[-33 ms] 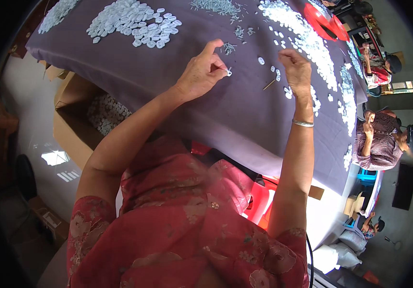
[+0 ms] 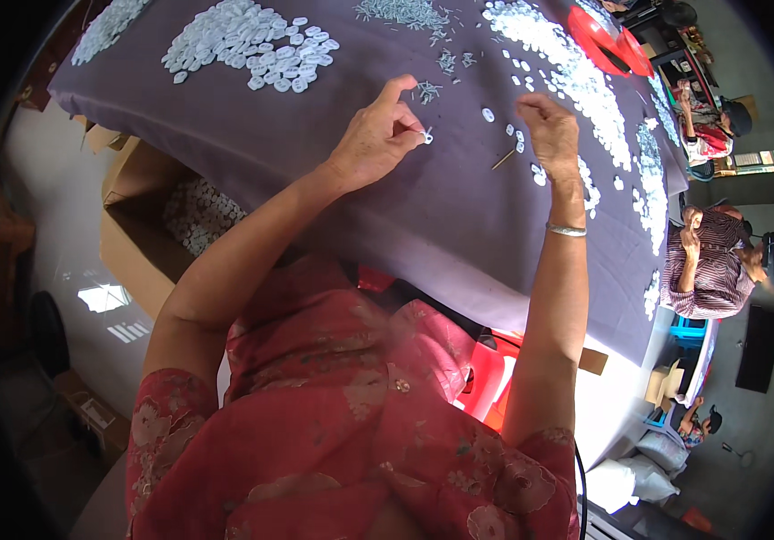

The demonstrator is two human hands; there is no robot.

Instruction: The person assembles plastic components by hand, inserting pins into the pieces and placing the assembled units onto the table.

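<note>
My left hand (image 2: 376,133) pinches a small white plastic piece (image 2: 427,137) with an opening in it between thumb and fingertip, just above the purple tablecloth (image 2: 387,207). To its right, my right hand (image 2: 551,130) has thumb and fingers drawn together; whatever they hold, if anything, is hidden. Below and left of that hand lies a thin brass-coloured rod (image 2: 503,159). Several loose white oval pieces (image 2: 488,115) lie between and beside the hands. A little cluster of short grey-green pins (image 2: 426,92) lies just beyond my left fingertips.
A heap of white oval pieces (image 2: 252,45) sits at the far left, a larger pin pile (image 2: 400,11) at the back. Small white parts (image 2: 585,81) spread along the right, near a red dish (image 2: 596,40). A cardboard box (image 2: 130,211) stands below the left edge. Other people (image 2: 711,261) sit at right.
</note>
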